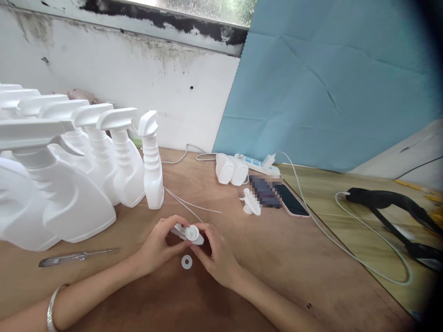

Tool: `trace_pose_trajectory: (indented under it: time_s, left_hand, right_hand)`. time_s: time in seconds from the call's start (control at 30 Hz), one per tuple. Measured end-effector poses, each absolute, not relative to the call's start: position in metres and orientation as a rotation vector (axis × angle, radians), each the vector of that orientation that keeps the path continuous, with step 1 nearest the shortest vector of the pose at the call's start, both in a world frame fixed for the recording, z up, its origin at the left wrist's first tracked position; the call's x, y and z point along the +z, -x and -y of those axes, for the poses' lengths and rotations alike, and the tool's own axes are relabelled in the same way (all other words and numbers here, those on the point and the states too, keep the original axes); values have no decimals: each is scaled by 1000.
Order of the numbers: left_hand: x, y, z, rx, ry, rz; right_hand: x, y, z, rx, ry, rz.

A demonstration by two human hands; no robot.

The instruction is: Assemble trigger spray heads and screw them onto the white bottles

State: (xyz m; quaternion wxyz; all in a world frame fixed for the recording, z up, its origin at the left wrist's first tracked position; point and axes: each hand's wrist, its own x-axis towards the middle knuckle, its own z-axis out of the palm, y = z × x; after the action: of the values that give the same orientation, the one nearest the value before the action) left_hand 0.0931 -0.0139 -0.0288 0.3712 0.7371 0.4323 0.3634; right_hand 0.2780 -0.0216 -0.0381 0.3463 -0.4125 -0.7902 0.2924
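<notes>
Hands meet over a brown table (284, 267). Left hand (157, 246) and right hand (216, 256) both grip one small white sprayer part (188, 234) — fingers of each closed around it, left from one side, right from the other, w/ its round end facing the camera between the fingertips. Part is held just off the table.

Just below the fingertips, a white ring (187, 262) lies flat on the wood, apart from both hands. Left of the left hand, a screwdriver (78, 256) lies flat, well apart. A bracelet (51, 306) sits on the left wrist.

Beyond the fingers, a thin white tube (194, 205) runs across the table. Further back-left — a row of white spray bottles (104, 170), upright, tops fitted. Back-right of the right hand: another small white part (251, 203), a phone (292, 200) lying flat, a power strip (254, 163) w/ a white cable (346, 249). Far right, a black tool (391, 203).
</notes>
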Motion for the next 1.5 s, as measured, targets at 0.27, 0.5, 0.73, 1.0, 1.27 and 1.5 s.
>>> trace_pose_trajectory:
  time_s: [0.27,0.5,0.73,1.0,1.27,1.5]
  left_hand:
    - [-31,-90,13,892,-2360,-1046]
    - [-29,-90,15,848,-2518,-1072]
    - [-30,-88,12,871,-2611,-1021]
    - [-29,-89,12,849,-2765,-989]
    - [-30,-92,15,913,-2818,-1087]
    - [-25,-100,20,879,-2811,-1203]
  right_hand:
    - [-42,-282,20,395,878,2173]
    - [-40,-282,18,320,905,2239]
    - [-36,-284,16,322,891,2275]
    - [-32,-284,12,382,857,2327]
    - [-59,-284,12,339,894,2109]
    - [-58,-282,13,330,876,2139]
